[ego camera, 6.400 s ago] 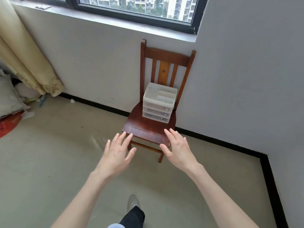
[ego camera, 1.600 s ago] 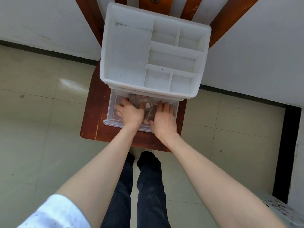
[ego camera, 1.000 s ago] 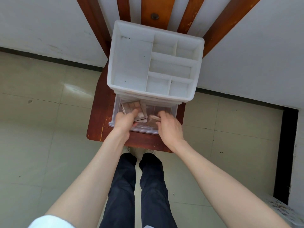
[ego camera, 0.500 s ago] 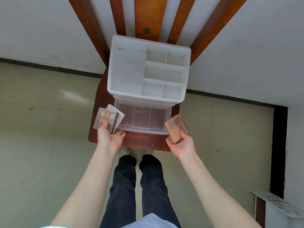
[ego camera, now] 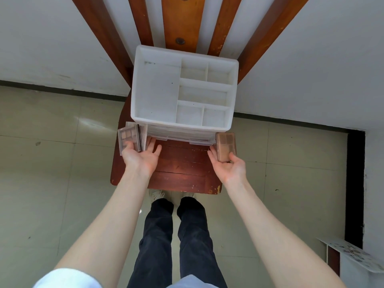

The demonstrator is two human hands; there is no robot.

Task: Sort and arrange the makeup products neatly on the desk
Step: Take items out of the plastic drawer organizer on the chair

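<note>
No legible text or labels.

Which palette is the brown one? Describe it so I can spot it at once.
Find the wooden chair with the white organizer on its seat. At the organizer's front right corner, the right hand holds one brown-cased palette; the left hand's palettes are clear-cased.

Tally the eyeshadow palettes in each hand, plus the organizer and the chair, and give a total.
Palettes in left hand: 2, a clear stack
Palette in right hand: 1, brown
White drawer organizer: 1
Wooden chair: 1
Total: 5
</note>
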